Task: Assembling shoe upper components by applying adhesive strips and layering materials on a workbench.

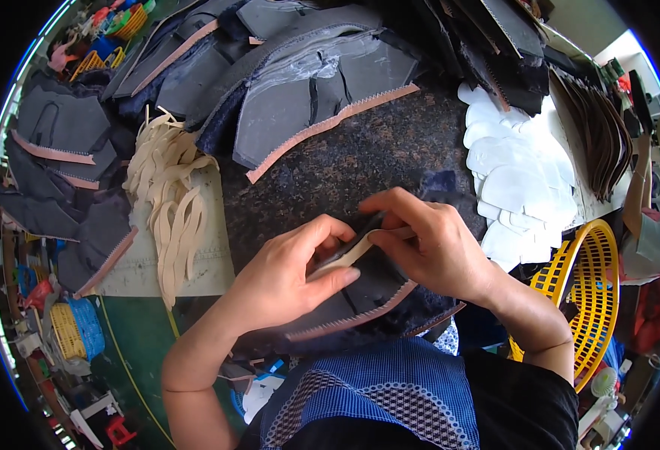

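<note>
Blue checked apron (390, 382) sat nearest us, at the lower edge. Just past it, we had a cream strip (351, 257) btwn both hands, along a dark edge we took for that of the grey panel (337, 309) beneath, w/ its pink zigzag trim (360, 316). Our L hand (285, 276) was nearly closed, thumb on the strip, fingers curled behind; our R hand (442, 241) pinched its far end w/ thumb & forefinger. Step in hand, prob.: lining up or pressing strip to edge; next move, we judged, called for a firm, even pinch w/o twist. Beyond lay the mottled dark worktop (292, 210) w/ a bigger grey panel (307, 109); loose cream strips (172, 206) to L, white cutouts (517, 169) & yellow basket (598, 292) to R.
</note>
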A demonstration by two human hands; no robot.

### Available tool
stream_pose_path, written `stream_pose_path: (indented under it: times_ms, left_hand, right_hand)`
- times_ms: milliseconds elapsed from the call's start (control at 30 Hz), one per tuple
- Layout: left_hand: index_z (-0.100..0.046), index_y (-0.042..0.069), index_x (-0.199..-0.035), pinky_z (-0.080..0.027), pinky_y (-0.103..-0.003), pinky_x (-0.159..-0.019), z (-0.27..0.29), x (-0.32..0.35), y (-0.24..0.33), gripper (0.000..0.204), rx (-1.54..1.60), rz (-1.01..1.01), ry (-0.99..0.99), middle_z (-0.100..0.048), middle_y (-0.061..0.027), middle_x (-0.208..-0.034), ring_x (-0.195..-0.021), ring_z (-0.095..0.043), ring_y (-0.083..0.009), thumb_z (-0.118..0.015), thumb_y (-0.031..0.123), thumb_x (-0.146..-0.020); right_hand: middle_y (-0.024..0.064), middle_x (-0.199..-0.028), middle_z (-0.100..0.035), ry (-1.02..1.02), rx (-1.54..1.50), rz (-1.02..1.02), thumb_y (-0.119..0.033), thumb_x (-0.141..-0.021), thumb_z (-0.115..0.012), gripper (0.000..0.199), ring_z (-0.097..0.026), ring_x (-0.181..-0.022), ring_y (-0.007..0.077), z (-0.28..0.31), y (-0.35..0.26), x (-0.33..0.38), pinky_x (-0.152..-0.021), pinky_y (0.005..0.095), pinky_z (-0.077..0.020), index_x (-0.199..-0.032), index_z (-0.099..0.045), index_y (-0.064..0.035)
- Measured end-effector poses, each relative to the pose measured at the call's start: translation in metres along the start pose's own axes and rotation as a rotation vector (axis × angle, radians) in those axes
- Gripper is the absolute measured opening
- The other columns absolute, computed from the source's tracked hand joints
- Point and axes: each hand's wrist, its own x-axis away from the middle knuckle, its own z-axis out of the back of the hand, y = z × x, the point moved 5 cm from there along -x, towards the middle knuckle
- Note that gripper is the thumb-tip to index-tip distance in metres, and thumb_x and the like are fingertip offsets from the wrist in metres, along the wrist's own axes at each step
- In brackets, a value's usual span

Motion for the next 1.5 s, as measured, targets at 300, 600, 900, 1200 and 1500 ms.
stream_pose_path:
  times_ms: [300, 600, 900, 1200, 1500]
  left_hand:
    - [-0.063, 0.002, -0.119, -0.049, -0.022, -0.075, 0.0, -0.004, -0.01, 0.029, 0.184, 0.206, -0.057, -0.064, 0.0003, -0.099, -0.085, -0.057, -0.0048, -0.077, 0.014, -0.097]
    - [-0.062, 0.002, -0.12, -0.053, -0.03, -0.082, -0.002, -0.013, -0.001, 0.032, -0.139, -0.065, 0.041, -0.065, -0.0057, -0.095, -0.09, -0.063, -0.0156, -0.077, 0.008, -0.093]
    - [-0.058, 0.005, -0.144, -0.053, -0.033, -0.077, -0.002, -0.019, -0.003, 0.052, -0.029, 0.077, 0.009, -0.065, -0.0089, -0.099, -0.086, -0.064, -0.0196, -0.072, 0.006, -0.095]
    - [-0.065, 0.005, -0.135, -0.055, -0.037, -0.081, 0.0, -0.03, 0.01, 0.043, -0.128, -0.075, -0.109, -0.064, -0.0133, -0.105, -0.09, -0.067, -0.0295, -0.067, 0.002, -0.093]
    - [-0.051, 0.005, -0.151, -0.045, -0.041, -0.112, 0.005, -0.073, 0.039, 0.064, -0.453, -0.255, -0.023, -0.06, -0.0162, -0.139, -0.132, -0.058, -0.0352, -0.071, 0.005, -0.09]
  right_hand:
    - [0.0147, -0.085, -0.07, 0.004, -0.015, -0.058, -0.002, -0.089, -0.073, 0.038, -0.074, -0.076, 0.0341, 0.005, 0.003, 0.0, -0.064, 0.04, -0.057, -0.124, -0.058, -0.0007]
    - [0.0141, -0.095, -0.072, -0.008, 0.214, 0.064, -0.004, -0.086, -0.074, 0.023, -0.073, -0.079, 0.0349, -0.015, 0.002, -0.002, -0.067, 0.0406, -0.0587, -0.107, -0.064, -0.0014]
    - [0.013, -0.095, -0.074, 0.193, -0.158, -0.221, -0.006, -0.094, -0.075, 0.015, -0.076, -0.083, 0.0214, 0.015, 0.029, 0.017, -0.073, 0.0312, -0.0617, -0.105, -0.068, 0.0014]
    - [0.014, -0.093, -0.073, 0.138, 0.045, -0.067, -0.003, -0.091, -0.076, 0.024, -0.075, -0.074, 0.02, 0.031, 0.019, 0.012, -0.065, 0.0318, -0.0581, -0.114, -0.068, -0.0008]
    - [0.0043, -0.082, -0.07, 0.436, 0.285, -0.086, -0.01, -0.084, -0.086, 0.036, -0.071, -0.07, 0.0175, 0.083, 0.039, 0.071, -0.061, 0.0297, -0.057, -0.116, -0.069, -0.0081]
